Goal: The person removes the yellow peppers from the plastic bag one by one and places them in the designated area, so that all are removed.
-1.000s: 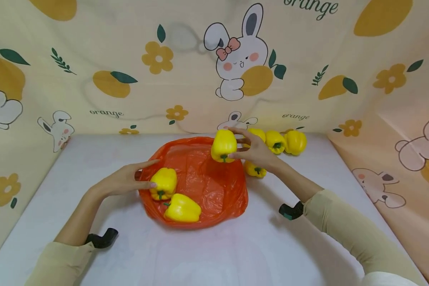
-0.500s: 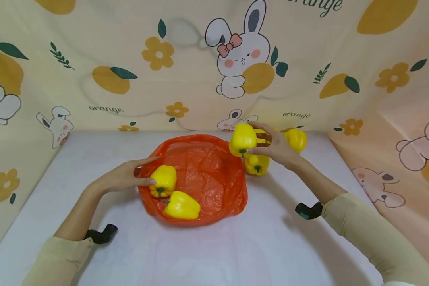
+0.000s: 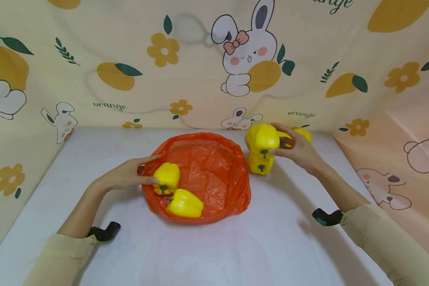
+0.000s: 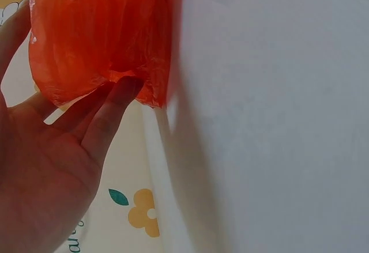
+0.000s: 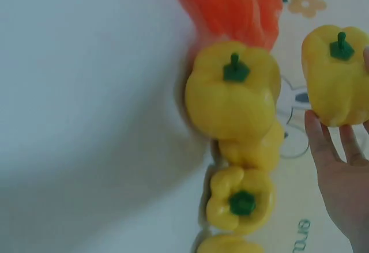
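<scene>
An orange-red plastic bag (image 3: 214, 198) lies spread open on the white table, its rim rolled into a ring. Two yellow bell peppers sit in it: one pepper (image 3: 168, 177) by the left rim, another pepper (image 3: 186, 203) near the front. My left hand (image 3: 123, 173) holds the bag's left edge; in the left wrist view its fingers touch the orange plastic (image 4: 104, 28). Raised above the table just right of the bag, a yellow bell pepper (image 3: 266, 138) is held in my right hand (image 3: 298, 149), pinched between thumb and fingers (image 5: 323, 140).
Other yellow bell peppers stand behind and below the held one: a front pepper (image 3: 261, 164) close to the bag, a far-right pepper (image 3: 304, 134) mostly behind my hand, and another pepper (image 5: 240, 200) seen from the right wrist. A printed cloth wall (image 3: 196, 87) closes off the back.
My right hand has carried the bell pepper rightward, from over the bag's right rim to above the peppers beside it. The left hand has stayed at the bag's edge. The head view has shifted slightly.
</scene>
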The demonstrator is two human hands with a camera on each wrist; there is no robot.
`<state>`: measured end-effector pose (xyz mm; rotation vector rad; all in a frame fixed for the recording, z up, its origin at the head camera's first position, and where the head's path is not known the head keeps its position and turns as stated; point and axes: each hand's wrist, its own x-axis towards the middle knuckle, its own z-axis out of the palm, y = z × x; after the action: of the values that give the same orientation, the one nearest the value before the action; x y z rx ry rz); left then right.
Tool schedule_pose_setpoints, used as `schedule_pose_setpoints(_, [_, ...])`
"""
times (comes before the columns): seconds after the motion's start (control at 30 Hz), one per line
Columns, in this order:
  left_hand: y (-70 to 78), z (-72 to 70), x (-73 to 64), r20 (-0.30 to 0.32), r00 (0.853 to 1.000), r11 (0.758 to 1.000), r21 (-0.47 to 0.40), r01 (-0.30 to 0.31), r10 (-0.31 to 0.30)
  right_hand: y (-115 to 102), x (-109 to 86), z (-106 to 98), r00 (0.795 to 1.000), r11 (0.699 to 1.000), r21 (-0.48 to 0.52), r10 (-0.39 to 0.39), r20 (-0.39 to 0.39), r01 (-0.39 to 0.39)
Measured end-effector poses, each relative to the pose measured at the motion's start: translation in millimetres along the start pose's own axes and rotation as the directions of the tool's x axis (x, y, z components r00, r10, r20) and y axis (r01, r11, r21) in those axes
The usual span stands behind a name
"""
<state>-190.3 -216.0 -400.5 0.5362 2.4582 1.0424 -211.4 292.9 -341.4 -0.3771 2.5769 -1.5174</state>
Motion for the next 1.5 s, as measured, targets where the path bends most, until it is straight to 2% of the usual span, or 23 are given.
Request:
schedule_pose_setpoints(0.33, [1.9,2.8,1.1,-0.001,1.000,1.000,-0.009,0.013,-0.013,15,-16.1,-21,1.000,1.000,-0.012,0.003,-0.012,-0.003])
schedule_pose_setpoints(0.5, [0.6,5.7,1.8,0.005,1.000,1.000,-0.022,0.023,-0.022,22,-21.9,-33,1.000,0.998,-0.061,0.023,-0.001,-0.023])
schedule_pose_setpoints(0.63, [-0.7,7.5,2.7,0.008,1.000,0.999,-0.028,0.018,-0.018,30,-24.9,-40,1.000,0.996,-0.088,0.008,0.009,-0.007])
schedule_pose_setpoints(0.87, [-1.1,8.0,4.3,0.019,1.000,1.000,-0.006,0.013,-0.013,48,-35.3,-49,0.999,0.997,-0.073,0.015,0.030,-0.013])
schedule_pose_setpoints(1.07, [-1.1,7.5,4.7,0.017,1.000,1.000,-0.001,0.013,-0.013,62,-37.2,-52,0.995,0.992,-0.106,0.078,0.061,-0.072])
schedule_pose_setpoints(1.2, [-1.5,7.4,4.5,0.018,1.000,1.000,0.002,0.021,-0.021,70,-36.2,-51,0.991,0.991,-0.083,0.108,0.073,-0.102])
schedule_pose_setpoints(1.37, [-0.4,6.8,3.5,0.019,0.999,1.000,0.006,0.031,-0.031,79,-35.4,-48,0.989,0.992,-0.048,0.121,0.082,-0.117])
schedule_pose_setpoints(1.5, [1.6,5.9,3.1,0.020,0.999,1.000,0.005,0.026,-0.026,86,-36.1,-46,0.989,0.992,-0.058,0.121,0.089,-0.116])
